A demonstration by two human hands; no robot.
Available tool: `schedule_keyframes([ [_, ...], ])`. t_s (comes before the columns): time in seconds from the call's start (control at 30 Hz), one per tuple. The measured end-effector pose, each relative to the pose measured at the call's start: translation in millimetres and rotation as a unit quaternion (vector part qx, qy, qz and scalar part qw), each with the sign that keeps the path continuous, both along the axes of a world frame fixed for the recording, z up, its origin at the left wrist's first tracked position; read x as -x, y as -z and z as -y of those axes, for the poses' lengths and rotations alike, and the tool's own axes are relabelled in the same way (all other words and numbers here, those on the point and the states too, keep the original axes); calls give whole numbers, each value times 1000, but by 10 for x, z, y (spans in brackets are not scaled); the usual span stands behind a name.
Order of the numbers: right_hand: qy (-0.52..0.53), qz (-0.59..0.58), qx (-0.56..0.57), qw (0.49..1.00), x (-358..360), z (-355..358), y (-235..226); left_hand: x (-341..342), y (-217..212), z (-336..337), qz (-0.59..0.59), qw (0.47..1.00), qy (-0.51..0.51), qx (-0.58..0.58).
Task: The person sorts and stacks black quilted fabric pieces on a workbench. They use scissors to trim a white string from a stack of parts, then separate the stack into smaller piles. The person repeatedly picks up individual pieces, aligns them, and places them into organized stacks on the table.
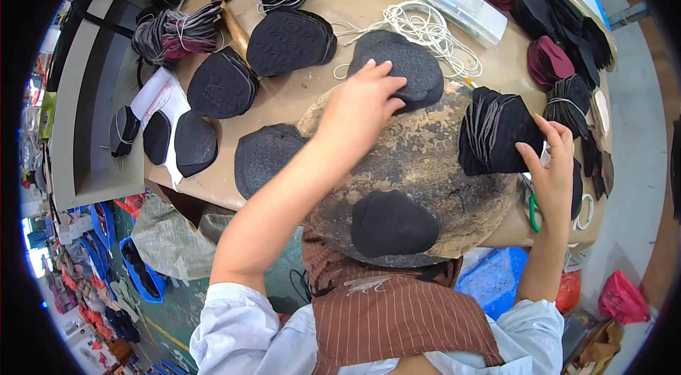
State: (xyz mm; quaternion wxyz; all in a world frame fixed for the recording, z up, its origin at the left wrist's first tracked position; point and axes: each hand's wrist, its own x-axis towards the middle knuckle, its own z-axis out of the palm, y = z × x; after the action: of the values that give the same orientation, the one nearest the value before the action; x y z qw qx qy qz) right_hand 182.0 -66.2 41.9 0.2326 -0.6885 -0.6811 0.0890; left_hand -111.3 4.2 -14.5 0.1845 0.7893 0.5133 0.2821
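- Now your left hand lies spread on the grey pile, board's twelve o'clock.
- Your right hand touches the black pile, two o'clock; can't tell if pinching.

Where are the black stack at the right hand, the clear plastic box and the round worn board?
Black stack (500, 132): head view, upper face.
Clear plastic box (460, 8): head view, middle of its top.
Round worn board (433, 169): head view, bare middle surface.
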Motion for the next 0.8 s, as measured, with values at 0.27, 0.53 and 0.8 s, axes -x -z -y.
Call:
schedule_keyframes([
  [0.27,-236,-77,1,969,607,317,-155,-52,-229,418,-71,995,17,-64],
  [0.53,-30,2,-29,999,-62,-80,-18,59,-319,1494,-12,970,-6,242],
  [0.8,25,-25,42,998,27,-20,-44,1409,-452,1179,252,904,-260,227],
])
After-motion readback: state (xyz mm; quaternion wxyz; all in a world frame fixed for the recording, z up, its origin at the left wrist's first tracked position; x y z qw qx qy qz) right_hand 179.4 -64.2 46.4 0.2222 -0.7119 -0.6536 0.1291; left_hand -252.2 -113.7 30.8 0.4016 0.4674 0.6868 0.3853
